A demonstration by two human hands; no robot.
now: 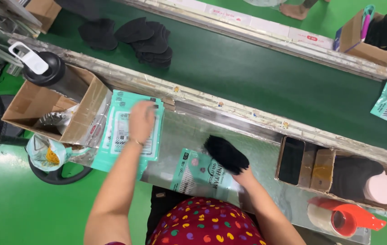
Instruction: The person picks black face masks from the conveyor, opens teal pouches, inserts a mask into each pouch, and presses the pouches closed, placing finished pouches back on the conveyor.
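My left hand (pixel 141 120) rests flat, fingers apart, on a stack of teal and white printed pouches (pixel 120 131) lying on the metal worktable (pixel 193 131). My right hand (pixel 244 176) grips a bunch of black masks (pixel 226 154) held just above the table. A single teal pouch (pixel 198 174) lies under and in front of that hand, near the table's front edge.
An open cardboard box (pixel 48 109) with plastic wrap stands at the left beside a black bottle with a white cap (pixel 43 68). Black masks (pixel 143 38) lie on the green conveyor belt (pixel 248 72). A phone (pixel 291 160), a box of masks and a red tape dispenser (pixel 343 218) sit right.
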